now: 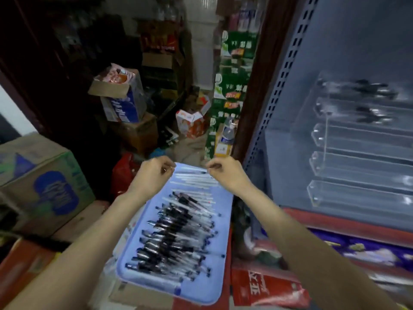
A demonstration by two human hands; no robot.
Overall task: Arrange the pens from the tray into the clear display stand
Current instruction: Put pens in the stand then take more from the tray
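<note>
A light blue tray (223, 224) lies in front of me, filled with several clear pens (178, 233) with black grips, lying crosswise. My left hand (154, 173) and my right hand (225, 173) hover at the tray's far end, fingers curled. Between them stretches a thin clear pen (192, 169), each hand pinching one end. The clear display stand (321, 139) with stepped troughs sits on the shelf to the right. Its top two troughs hold some dark pens (371, 88); the lower ones look bare.
Cardboard boxes (44, 175) stand at the left. Stacked cartons (125, 97) and green cases (232, 86) crowd the floor beyond the tray. A perforated shelf upright (274, 97) borders the stand. Red packages (266, 287) lie at the lower right.
</note>
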